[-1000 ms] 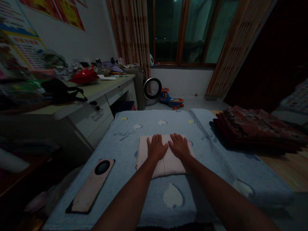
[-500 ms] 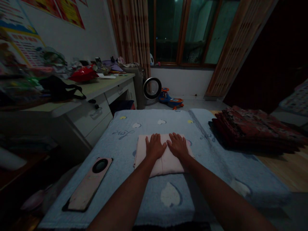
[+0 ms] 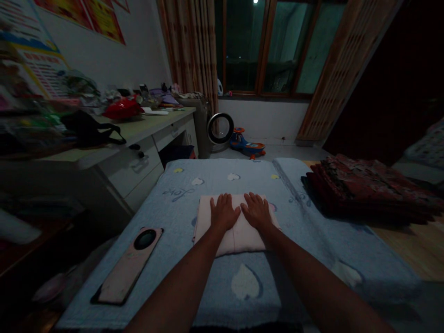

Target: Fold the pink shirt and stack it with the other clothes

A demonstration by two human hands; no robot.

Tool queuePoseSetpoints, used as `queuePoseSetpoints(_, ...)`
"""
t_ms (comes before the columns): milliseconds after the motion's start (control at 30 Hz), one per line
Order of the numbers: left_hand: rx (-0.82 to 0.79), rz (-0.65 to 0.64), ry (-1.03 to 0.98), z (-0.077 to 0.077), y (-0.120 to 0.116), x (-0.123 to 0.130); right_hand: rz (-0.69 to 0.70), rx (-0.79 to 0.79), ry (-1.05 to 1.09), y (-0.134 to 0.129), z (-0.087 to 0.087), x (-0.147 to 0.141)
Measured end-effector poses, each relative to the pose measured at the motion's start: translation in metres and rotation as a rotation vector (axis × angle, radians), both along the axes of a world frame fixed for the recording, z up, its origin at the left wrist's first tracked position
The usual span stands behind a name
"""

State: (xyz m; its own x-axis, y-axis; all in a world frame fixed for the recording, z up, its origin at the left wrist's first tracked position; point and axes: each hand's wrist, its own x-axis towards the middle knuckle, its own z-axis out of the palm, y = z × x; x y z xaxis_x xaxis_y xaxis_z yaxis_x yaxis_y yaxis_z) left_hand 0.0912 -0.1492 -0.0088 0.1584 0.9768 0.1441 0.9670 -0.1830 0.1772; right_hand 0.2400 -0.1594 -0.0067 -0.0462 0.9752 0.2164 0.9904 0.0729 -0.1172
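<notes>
A folded pale pink cloth (image 3: 239, 238), perhaps a garment, lies flat on the blue blanket (image 3: 215, 286) in front of me. My left hand (image 3: 224, 213) rests palm down on its left half, fingers stretched out and apart. On the right half lies my right hand (image 3: 255, 212), also flat with its fingers spread. The two thumbs point toward each other with a small gap between them. Neither hand grips anything. What the palms cover of the cloth is hidden.
A phone in a pink case (image 3: 130, 266) lies at the left of the blanket. Dark red folded fabrics (image 3: 367, 189) are stacked at the right. A cluttered desk (image 3: 138, 132) stands on the left; beyond the blanket are an open round appliance door (image 3: 210, 129) and a blue ride-on toy (image 3: 246, 147).
Both hands stay in the same place on the folded cloth. Only the camera view has shifted very slightly.
</notes>
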Motion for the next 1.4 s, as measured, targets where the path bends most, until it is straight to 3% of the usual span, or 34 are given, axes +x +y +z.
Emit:
queuePoseSetpoints(733,-0.037,-0.003,0.003,0.002,0.0,0.0,-0.008,-0.023,0.004,0.002,-0.001,0.001)
queuePoseSetpoints(1067,-0.009,-0.005,0.028,-0.005,0.003,-0.001,-0.008,0.009,0.007,0.006,-0.009,0.002)
queuePoseSetpoints(1267,-0.045,-0.029,0.049,0.001,0.002,-0.004,-0.019,-0.004,0.0,0.006,-0.009,0.002)
queuePoseSetpoints(1400,-0.11,-0.097,0.062,0.006,0.006,-0.018,-0.016,-0.028,0.012,0.006,-0.007,0.002)
